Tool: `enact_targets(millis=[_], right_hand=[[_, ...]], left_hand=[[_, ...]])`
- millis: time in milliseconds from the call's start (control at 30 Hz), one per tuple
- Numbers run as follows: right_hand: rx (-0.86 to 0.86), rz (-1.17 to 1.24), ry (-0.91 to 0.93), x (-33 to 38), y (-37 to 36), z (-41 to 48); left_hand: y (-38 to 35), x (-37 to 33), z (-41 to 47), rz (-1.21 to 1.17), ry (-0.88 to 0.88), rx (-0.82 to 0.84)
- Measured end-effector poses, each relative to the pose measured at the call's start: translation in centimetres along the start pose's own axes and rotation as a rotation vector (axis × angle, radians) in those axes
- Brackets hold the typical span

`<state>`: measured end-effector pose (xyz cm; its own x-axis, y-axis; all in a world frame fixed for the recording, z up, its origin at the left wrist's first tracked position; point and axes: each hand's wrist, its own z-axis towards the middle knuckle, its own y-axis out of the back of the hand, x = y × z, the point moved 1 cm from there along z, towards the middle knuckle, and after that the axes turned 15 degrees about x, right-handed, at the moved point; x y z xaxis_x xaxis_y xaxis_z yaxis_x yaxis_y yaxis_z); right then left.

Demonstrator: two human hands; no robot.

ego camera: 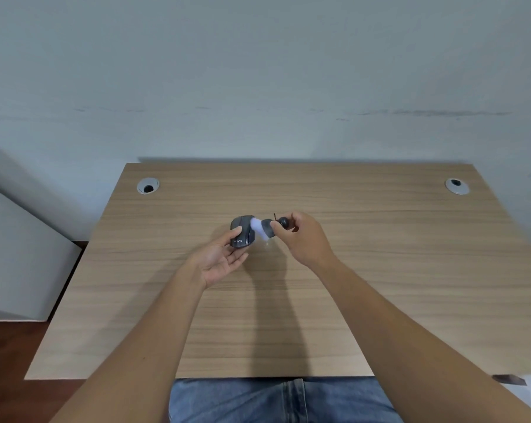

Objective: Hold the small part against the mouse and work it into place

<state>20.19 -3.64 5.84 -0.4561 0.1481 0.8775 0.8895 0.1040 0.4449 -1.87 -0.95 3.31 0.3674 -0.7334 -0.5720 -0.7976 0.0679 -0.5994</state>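
Head view of a person seated at a wooden desk (380, 285); all positions are given relative to the computer mouse (243, 232). The mouse — dark grey, with pale lettering on its near end — is lifted above the middle of the desk. The left hand (224, 257) lies under and on the near-left of the mouse, palm up: the thumb curls over its left flank and the fingers, largely straight, support it from below, so the hand is only partly closed and holds the mouse. Immediately right of the mouse, the right hand (304, 239) pinches the dark handle of a small cleaning brush (265, 228) between thumb and curled fingers; a black rounded knob and a thin dark loop project from the handle's far end. The brush's white bristles (255, 225), blurred, touch the mouse's upper right side near the front.

Progress, as a judgement: brushing appears to be under way on the right front of the mouse — how much of its surface has been covered cannot be told, and the left flank and underside are hidden by the hand.

Far left and far right of the mouse, at the desk's rear corners, sit two round cable grommets (148, 186) (457, 186). Blue jeans (282, 401) show below the desk's near edge.
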Motion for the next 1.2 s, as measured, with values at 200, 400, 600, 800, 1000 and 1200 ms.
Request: enact_targets(millis=[200,400,600,800,1000,1200], right_hand=[[0.053,0.109,-0.007,1.1,0.5,-0.1],[-0.101,0.025,-0.105,0.2,0.3,0.3],[-0.121,0.089,-0.101,0.3,1.1,0.4],[-0.086,0.053,-0.032,1.2,0.3,0.5],[-0.093,0.001,-0.023,1.1,0.3,0.1],[-0.152,0.058,-0.077,1.2,0.2,0.0]], left_hand=[[0.5,0.5,-0.4,0.304,-0.152,-0.064],[0.4,0.7,-0.3,0.516,-0.266,-0.034],[0.7,0.7,-0.6,0.440,-0.207,0.086],[0.3,1.1,0.5,0.319,-0.237,0.125],[0.4,1.1,0.4,0.360,-0.281,0.086],[0.9,1.0,0.6,0.617,-0.340,-0.045]])
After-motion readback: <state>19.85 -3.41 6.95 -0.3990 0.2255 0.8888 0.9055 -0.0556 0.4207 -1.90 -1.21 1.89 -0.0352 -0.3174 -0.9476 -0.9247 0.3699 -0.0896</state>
